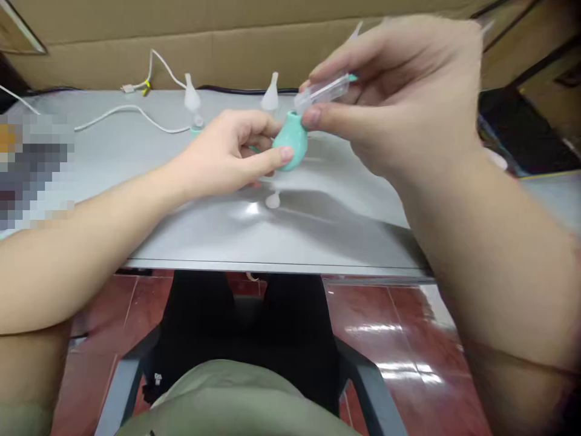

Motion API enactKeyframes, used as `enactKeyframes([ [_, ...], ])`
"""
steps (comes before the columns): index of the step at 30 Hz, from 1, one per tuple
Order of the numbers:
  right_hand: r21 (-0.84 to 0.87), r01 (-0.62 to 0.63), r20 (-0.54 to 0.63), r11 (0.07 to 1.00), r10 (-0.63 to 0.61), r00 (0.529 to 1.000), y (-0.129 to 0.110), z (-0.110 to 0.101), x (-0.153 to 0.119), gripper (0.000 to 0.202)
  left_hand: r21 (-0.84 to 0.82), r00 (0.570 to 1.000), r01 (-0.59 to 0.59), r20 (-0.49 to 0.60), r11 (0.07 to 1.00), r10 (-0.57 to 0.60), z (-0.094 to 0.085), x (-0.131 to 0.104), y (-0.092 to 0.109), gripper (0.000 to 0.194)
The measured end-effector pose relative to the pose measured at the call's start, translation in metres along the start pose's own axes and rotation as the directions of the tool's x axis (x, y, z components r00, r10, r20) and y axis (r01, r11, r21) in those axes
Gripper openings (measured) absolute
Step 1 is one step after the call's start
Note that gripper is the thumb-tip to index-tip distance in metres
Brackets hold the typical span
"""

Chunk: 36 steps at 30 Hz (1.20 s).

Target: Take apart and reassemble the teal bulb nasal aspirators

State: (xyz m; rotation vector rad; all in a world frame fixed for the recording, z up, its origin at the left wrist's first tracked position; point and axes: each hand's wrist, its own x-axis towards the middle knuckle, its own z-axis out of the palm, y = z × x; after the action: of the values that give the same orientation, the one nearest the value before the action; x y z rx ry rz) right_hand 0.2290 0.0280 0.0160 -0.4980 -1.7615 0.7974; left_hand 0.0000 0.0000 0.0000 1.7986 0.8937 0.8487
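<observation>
A teal squeeze bulb [291, 145] sits in my left hand [231, 142], gripped between thumb and fingers, its open neck pointing up. My right hand [394, 103] pinches a clear plastic tube [325, 91] between thumb and fingers, tilted down toward the bulb. The tube's lower end is at the bulb's neck; whether it has gone in I cannot tell. Behind my hands stand two white tapered nozzles, a left nozzle [192, 98] above a bit of teal and a middle nozzle [271, 95]. A small white tip [273, 200] lies in front of the bulb.
A white cable [122, 109] with a yellow tie crosses the grey table [218, 236] at the back left. Cardboard [136, 30] forms the back wall. A dark flat object [521, 130] lies at the right. The table's front edge runs above my lap.
</observation>
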Motion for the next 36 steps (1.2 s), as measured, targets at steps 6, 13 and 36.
enactKeyframes([
  [6,0.010,-0.032,-0.005,0.999,0.032,0.999,0.005,-0.002,-0.003,0.036,-0.053,1.000,-0.012,0.019,0.999,0.013,-0.002,0.000,0.002,0.007],
  [13,-0.069,-0.008,0.101,0.998,0.015,0.995,-0.002,-0.012,-0.003,0.015,0.040,0.993,-0.040,-0.114,0.998,0.044,-0.003,-0.002,0.012,0.007],
  [36,-0.212,0.049,0.201,0.976,-0.005,0.980,-0.004,-0.015,-0.008,0.040,0.458,0.873,-0.404,-0.066,0.792,0.484,-0.019,0.016,-0.015,0.018],
])
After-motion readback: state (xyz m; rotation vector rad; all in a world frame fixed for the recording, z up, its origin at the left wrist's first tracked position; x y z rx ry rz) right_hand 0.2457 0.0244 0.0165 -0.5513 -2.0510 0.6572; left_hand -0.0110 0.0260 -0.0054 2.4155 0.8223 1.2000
